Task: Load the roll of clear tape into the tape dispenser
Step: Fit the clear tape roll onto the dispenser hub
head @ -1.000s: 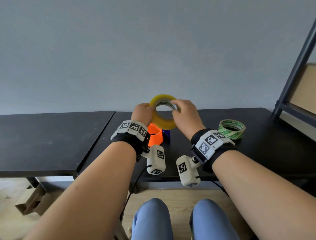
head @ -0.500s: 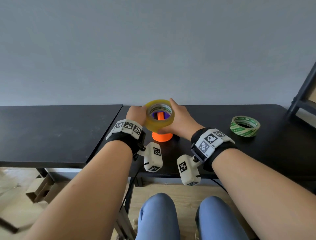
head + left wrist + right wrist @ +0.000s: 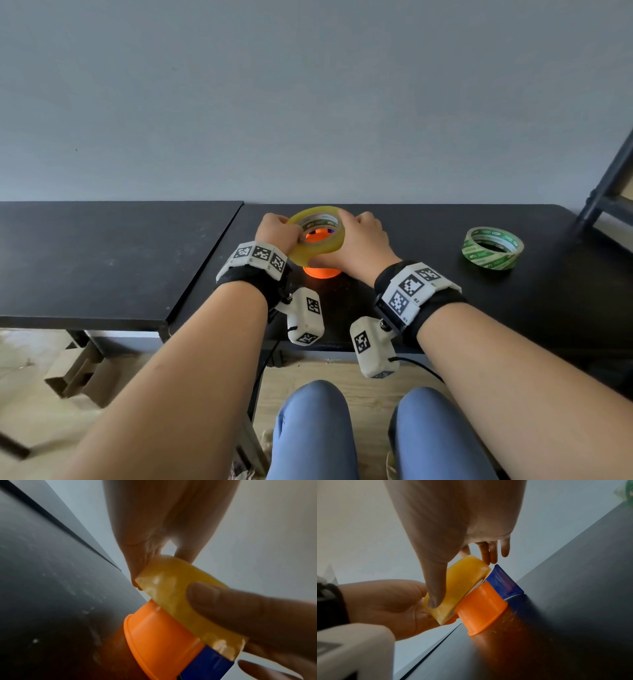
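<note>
Location: over the orange tape dispenser (image 3: 321, 271) on the black table (image 3: 428, 240), roll of clear tape (image 3: 317, 240) held tilted, lower edge touching the dispenser's top rim, not yet seated.
Left hand (image 3: 275, 230): curled round the roll's left side, thumb (image 3: 223, 601) pressed on the outer face.
Right hand (image 3: 356, 245): closed on the roll's right side, one finger laid across the outer band, fingertips (image 3: 488, 555) over the far rim.
Handling, roll: judged light and stiff; wound outer face likely smooth and a little slippery, so best gripped at opposite points of the rim, clear of the open core.
Handling, dispenser: judged light plastic, liable to slide or tip under off-centre pressure; level the roll before pushing down.
Container, dispenser: orange hub and a blue part (image 3: 503, 582) visible through the roll's core; nothing loaded yet.
Elsewhere: green-printed tape roll (image 3: 493, 247) flat on the table, well apart to the right.
</note>
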`<action>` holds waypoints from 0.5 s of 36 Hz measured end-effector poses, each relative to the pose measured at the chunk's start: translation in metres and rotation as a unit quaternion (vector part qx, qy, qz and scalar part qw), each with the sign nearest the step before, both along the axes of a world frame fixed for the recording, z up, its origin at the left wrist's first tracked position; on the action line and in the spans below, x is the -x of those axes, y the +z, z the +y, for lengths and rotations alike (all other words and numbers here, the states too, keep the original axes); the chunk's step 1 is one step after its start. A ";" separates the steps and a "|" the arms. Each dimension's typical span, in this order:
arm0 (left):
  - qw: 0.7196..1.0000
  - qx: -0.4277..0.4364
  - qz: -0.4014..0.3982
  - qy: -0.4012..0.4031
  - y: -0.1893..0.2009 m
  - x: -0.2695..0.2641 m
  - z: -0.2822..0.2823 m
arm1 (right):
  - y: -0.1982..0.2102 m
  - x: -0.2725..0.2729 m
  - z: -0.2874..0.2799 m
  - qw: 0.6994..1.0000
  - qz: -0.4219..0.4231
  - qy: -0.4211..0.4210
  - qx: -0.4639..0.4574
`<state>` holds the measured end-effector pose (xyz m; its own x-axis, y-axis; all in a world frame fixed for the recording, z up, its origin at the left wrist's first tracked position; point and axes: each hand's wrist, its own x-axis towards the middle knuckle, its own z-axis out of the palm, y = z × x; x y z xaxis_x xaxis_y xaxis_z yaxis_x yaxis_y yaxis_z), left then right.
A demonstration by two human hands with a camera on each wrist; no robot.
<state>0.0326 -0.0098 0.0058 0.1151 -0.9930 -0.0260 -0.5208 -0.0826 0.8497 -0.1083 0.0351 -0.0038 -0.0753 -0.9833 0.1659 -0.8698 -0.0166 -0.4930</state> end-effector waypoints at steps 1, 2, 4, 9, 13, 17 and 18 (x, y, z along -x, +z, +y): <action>1.000 0.007 -0.002 0.002 -0.001 0.000 -0.001 | 0.000 0.000 0.000 1.000 -0.004 -0.001 -0.002; 1.000 0.011 -0.005 0.005 0.000 0.001 -0.001 | 0.001 0.001 0.000 1.000 -0.008 -0.001 -0.003; 1.000 0.018 -0.010 0.001 -0.001 0.003 -0.003 | 0.001 0.002 0.000 1.000 -0.017 -0.001 -0.008; 0.999 0.021 -0.029 -0.005 -0.004 0.007 -0.005 | -0.003 0.006 -0.005 0.999 -0.046 -0.006 -0.026; 0.999 0.028 -0.042 -0.010 -0.008 0.008 -0.007 | -0.008 0.010 -0.006 0.998 -0.051 0.005 -0.024; 0.998 0.019 -0.055 -0.036 -0.011 0.008 -0.009 | -0.014 0.015 -0.005 1.000 -0.010 0.011 -0.025; 0.997 0.011 -0.062 -0.048 -0.011 0.009 -0.009 | -0.015 0.016 -0.005 0.999 0.000 0.016 -0.030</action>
<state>0.0239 -0.0184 -0.0055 0.0205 -0.9998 0.0035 -0.6267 -0.0101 0.7792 -0.1242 0.0304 -0.0189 -0.0446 -0.9933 0.1065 -0.8693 -0.0139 -0.4941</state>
